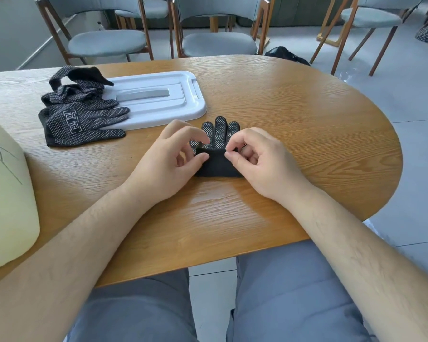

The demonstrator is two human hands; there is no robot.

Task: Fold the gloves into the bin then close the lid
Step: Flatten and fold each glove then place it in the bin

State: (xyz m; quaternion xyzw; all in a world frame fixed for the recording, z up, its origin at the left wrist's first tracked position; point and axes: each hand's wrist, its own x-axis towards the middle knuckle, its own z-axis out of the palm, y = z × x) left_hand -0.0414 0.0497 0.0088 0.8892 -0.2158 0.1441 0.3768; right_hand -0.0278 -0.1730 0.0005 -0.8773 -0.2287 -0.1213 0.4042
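Observation:
A black dotted glove (218, 144) lies in the middle of the wooden table (294, 124), its cuff end folded up over the palm and its fingers pointing away from me. My left hand (171, 159) pinches the left end of the folded cuff. My right hand (257, 159) pinches the right end. A pile of more black dotted gloves (82, 114) lies at the left, partly on the pale grey lid (158, 97). The cream-coloured bin (8, 193) stands at the far left edge, only partly in view.
Several grey-cushioned wooden chairs (218, 43) stand behind the table. A dark bag (286, 55) lies on the floor beyond the far edge. My knees in grey trousers are below the near table edge.

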